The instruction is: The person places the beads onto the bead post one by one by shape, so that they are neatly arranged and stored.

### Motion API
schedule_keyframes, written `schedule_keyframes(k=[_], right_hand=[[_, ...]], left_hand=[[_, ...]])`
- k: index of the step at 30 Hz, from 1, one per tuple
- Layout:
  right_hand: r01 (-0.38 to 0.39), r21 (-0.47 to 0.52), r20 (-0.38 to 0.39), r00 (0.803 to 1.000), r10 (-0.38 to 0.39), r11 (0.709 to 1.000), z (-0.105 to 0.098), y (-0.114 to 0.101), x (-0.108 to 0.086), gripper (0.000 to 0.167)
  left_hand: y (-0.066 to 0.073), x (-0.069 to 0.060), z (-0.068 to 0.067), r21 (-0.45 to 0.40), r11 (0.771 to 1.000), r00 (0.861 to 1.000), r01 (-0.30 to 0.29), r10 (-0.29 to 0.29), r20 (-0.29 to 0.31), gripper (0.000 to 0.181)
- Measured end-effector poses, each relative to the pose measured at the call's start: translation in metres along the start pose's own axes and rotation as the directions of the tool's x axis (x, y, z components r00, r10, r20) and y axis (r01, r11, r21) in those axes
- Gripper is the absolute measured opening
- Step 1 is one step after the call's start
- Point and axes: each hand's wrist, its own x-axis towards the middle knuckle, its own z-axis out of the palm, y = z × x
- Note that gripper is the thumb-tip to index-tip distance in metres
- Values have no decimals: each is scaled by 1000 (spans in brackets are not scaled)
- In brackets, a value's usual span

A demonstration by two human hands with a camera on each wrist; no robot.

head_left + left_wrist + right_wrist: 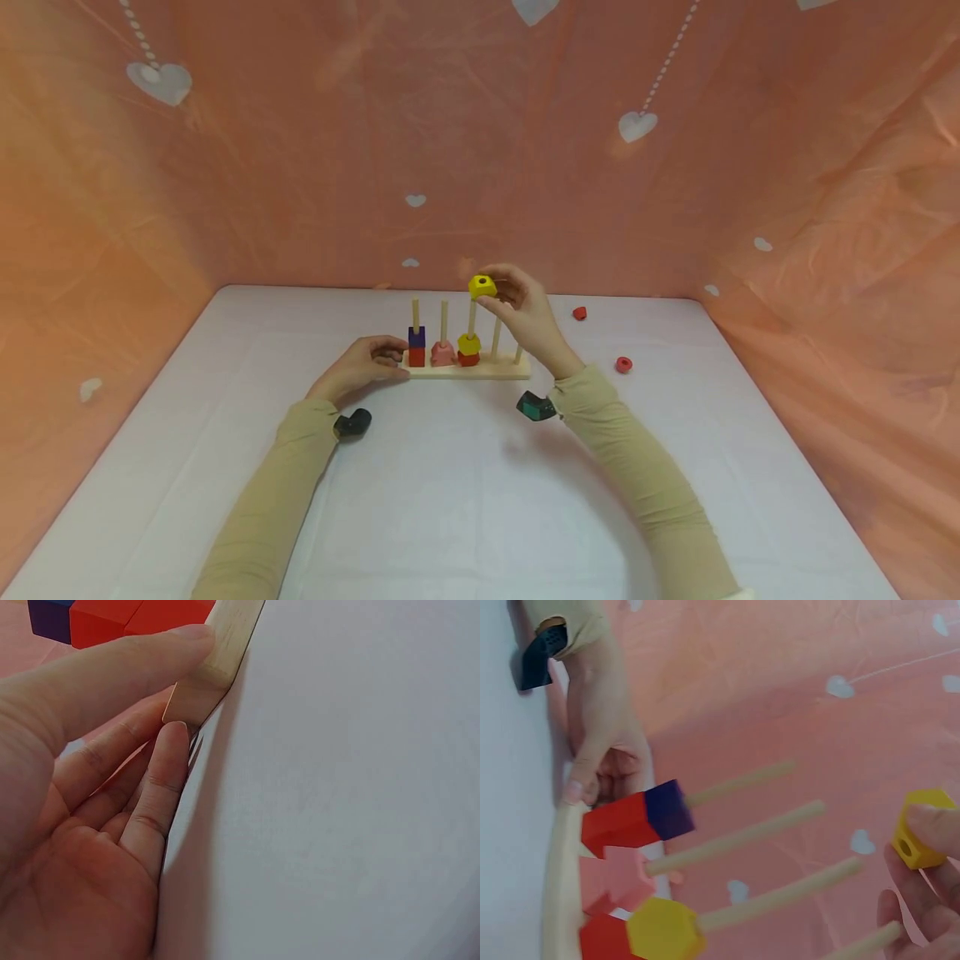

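Note:
A wooden base [468,373] with upright pegs stands on the table. My left hand [365,367] holds its left end, the thumb [169,652] on the wood and the fingers around the end. Blue and red blocks [417,346] are stacked on the leftmost peg, pink pieces [443,354] on the second. The third peg bears a yellow block [468,343] over a red one [468,359]. Above that peg, my right hand [525,308] pinches another yellow block [482,287], its hole facing the camera; in the right wrist view this block [922,838] is apart from the peg tips.
Two loose red pieces lie right of the base, one [580,313] near the table's back edge and one [624,365] closer. The two rightmost pegs [496,340] carry no blocks. A pink cloth [480,167] with hearts hangs behind the white table [450,500].

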Motion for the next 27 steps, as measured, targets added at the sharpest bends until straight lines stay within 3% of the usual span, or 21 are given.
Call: schedule_keyframes(k=[5,13,22,27], right_hand=[[-29,-27,4,1000,29,999,7,7,-1,33],[-52,-31,-19,999,51,998,5,41,7,36],[-54,-21,-21,998,53,998,6,45,8,33],[-105,38,-28,994,106,994,9,44,6,31]], left_hand=[[-1,0,0,-18,1000,1000,11,-11,3,58],[-1,-1,-1,-14,1000,1000,10,-10,-3,58],[1,-2,-1,-13,1000,1000,18,-18,-10,57],[7,-4,0,-11,1000,1000,12,-12,6,55]])
